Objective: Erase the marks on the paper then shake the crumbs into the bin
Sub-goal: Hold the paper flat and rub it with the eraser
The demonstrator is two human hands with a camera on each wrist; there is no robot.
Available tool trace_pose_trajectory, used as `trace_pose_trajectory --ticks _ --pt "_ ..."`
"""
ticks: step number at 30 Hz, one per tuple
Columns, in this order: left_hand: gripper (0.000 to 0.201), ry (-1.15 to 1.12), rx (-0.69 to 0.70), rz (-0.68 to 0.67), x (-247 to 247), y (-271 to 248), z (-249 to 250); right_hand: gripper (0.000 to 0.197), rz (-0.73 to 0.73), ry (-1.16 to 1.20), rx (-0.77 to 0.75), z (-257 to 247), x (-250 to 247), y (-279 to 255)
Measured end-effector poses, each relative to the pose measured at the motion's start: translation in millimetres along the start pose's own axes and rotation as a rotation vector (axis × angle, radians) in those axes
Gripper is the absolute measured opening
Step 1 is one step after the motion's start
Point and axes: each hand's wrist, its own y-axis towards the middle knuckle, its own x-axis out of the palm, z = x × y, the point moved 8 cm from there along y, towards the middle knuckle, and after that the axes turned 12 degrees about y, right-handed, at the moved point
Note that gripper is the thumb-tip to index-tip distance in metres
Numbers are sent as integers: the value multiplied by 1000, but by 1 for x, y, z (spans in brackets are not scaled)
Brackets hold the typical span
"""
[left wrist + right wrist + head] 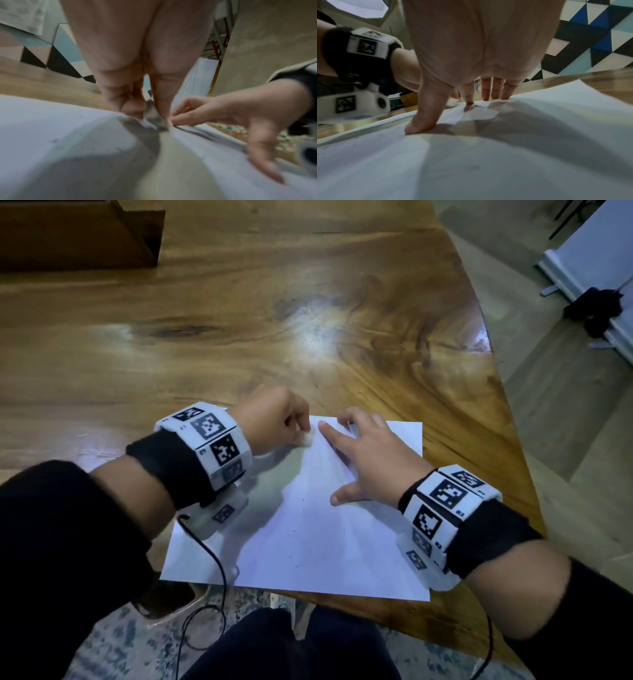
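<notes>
A white sheet of paper [318,529] lies on the wooden table [239,320] near its front edge, with faint dark specks and crumbs on it [56,140]. My left hand [281,422] pinches a small white eraser [307,438] against the paper's far left corner; its tip looks grey and smudged in the left wrist view [155,120]. My right hand [356,450] lies spread on the sheet with straight fingers [486,88] and thumb [421,121] pressing it flat, just right of the eraser.
A brown cardboard box [78,234] stands at the far left of the table. The table's right edge [507,419] runs diagonally, with floor and a white board [592,272] beyond. A black cable [212,559] hangs from my left wrist over the front edge.
</notes>
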Motion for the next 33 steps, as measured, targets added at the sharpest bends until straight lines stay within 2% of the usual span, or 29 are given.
trace_pose_trajectory --ticks 3,7,8,12,13,16,17,21,22,24,26,27,28,31,33 --pt "10 -3 -54 141 -7 3 -2 108 2 3 4 0 1 1" --pt "5 24 36 -6 7 -5 2 109 2 -1 1 0 1 1" --pt "6 17 27 2 6 -4 0 108 0 -3 1 0 1 1" --pt "7 9 -62 169 -4 -1 -2 109 -4 -6 3 0 1 1" --pt "7 16 -51 151 -2 -4 0 109 -5 -6 4 0 1 1" --pt "4 56 59 -53 13 -13 8 109 -12 -1 9 0 2 2" --pt "5 59 67 -67 12 -12 8 109 -14 1 8 0 2 1" --pt "6 51 -26 168 -9 3 1 109 -7 4 6 -1 1 1" --pt "6 52 -23 185 -9 1 2 109 -7 1 7 -1 1 2" --pt "4 62 48 110 4 -8 5 109 -11 3 9 -1 2 2" --pt "4 84 134 -60 19 -19 10 109 -12 10 11 0 2 1" --pt "4 90 144 -126 20 -21 8 109 -13 10 10 0 2 1" --pt "7 82 131 -132 17 -19 6 109 -13 5 8 0 2 0" --pt "12 40 47 59 -7 -3 -1 110 -10 -1 2 -2 1 1" --pt "12 37 2 139 -8 3 2 112 0 19 11 -1 1 1"
